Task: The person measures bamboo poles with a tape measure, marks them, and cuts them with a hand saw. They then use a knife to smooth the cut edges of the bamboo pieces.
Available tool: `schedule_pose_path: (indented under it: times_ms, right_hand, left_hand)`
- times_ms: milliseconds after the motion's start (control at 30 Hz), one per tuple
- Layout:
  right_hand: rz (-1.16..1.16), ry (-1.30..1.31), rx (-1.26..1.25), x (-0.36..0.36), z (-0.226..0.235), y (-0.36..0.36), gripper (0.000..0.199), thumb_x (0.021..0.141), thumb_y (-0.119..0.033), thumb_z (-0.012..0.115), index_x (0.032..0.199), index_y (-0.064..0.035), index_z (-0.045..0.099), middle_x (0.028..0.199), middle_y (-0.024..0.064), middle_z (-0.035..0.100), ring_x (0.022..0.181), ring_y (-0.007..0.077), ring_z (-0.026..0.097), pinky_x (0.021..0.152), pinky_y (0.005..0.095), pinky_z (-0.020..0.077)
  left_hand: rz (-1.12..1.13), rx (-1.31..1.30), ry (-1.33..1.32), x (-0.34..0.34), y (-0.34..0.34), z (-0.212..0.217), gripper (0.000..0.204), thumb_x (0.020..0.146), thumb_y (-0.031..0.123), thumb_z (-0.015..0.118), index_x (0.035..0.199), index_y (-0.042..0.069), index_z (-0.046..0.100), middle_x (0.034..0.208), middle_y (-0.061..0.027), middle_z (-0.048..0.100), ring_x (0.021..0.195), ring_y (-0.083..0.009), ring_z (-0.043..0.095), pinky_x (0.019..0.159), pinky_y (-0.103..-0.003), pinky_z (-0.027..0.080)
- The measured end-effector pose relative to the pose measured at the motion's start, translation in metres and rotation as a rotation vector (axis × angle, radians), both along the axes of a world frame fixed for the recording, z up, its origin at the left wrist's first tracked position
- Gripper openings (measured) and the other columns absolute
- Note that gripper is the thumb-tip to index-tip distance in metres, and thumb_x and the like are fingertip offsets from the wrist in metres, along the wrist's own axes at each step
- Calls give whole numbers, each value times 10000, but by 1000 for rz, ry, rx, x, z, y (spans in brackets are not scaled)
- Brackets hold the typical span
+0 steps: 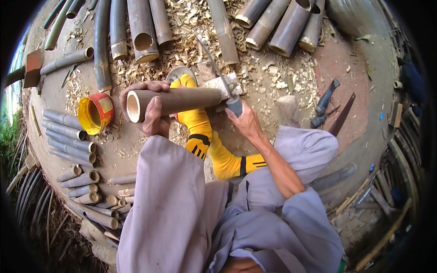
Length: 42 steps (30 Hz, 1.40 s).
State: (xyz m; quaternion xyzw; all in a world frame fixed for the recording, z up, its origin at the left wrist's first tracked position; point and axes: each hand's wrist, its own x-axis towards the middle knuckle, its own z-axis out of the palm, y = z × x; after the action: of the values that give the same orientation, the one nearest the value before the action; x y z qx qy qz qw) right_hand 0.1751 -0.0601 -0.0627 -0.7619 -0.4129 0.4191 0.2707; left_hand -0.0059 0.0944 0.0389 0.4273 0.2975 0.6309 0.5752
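My left hand (157, 123) grips the open near-left end of a brown bamboo tube (186, 101), thumb below and fingers over the top. The tube lies nearly level, its far end by a pale wooden block (223, 84). In my right hand (249, 122) is a knife, closed around its dark grey handle (234, 106). The long thin blade (215, 64) slants up and left, just past the tube's right end. Whether it touches the tube I cannot tell. My feet in yellow socks (195, 120) are beneath and beside the tube.
A red and yellow tin (108, 109) stands left of my left hand. Cut bamboo pieces (68, 132) are stacked at the left; longer poles (291, 27) lie ahead. Shavings (182, 50) cover the ground. A dark saw blade (342, 114) and dark bundle (326, 98) lie right.
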Motion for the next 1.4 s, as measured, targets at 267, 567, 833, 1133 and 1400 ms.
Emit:
schedule_pose_path:
  times_ms: [267,567,833,1133,1400]
  right_hand:
    - [-64,125,328,-10,73,11,381,815,-257,704,1018,20,538,767,135,643,678,222,650,601,337,515]
    - [6,118,131,-9,34,6,386,864,-294,647,1065,1,501,831,219,652,792,339,676,645,396,521]
    - [-121,25,570,-15,79,5,412,835,-252,685,1086,12,492,787,161,650,695,259,679,593,326,541]
    - [-162,263,172,-11,67,3,424,846,-298,675,1088,13,516,833,175,668,774,282,686,627,363,527]
    - [-124,247,19,-7,-1,1,404,872,-369,634,1001,-1,532,790,169,641,686,254,664,566,350,519]
  left_hand:
    - [-148,178,215,-22,8,-13,450,706,222,657,1065,26,470,932,-141,515,904,-287,527,904,-477,423]
    - [212,-220,44,19,6,12,406,746,124,634,1106,8,488,924,-142,550,823,-274,590,766,-448,521]
    - [271,-124,0,18,-3,7,345,731,57,612,1052,7,495,817,-159,552,718,-275,600,718,-437,535]
    - [120,53,25,8,-3,-3,389,724,41,637,1075,-15,477,830,-174,559,752,-276,581,726,-446,517]
    - [-68,24,45,-9,-4,-6,406,694,177,645,1051,55,492,874,-141,526,826,-262,529,820,-440,454]
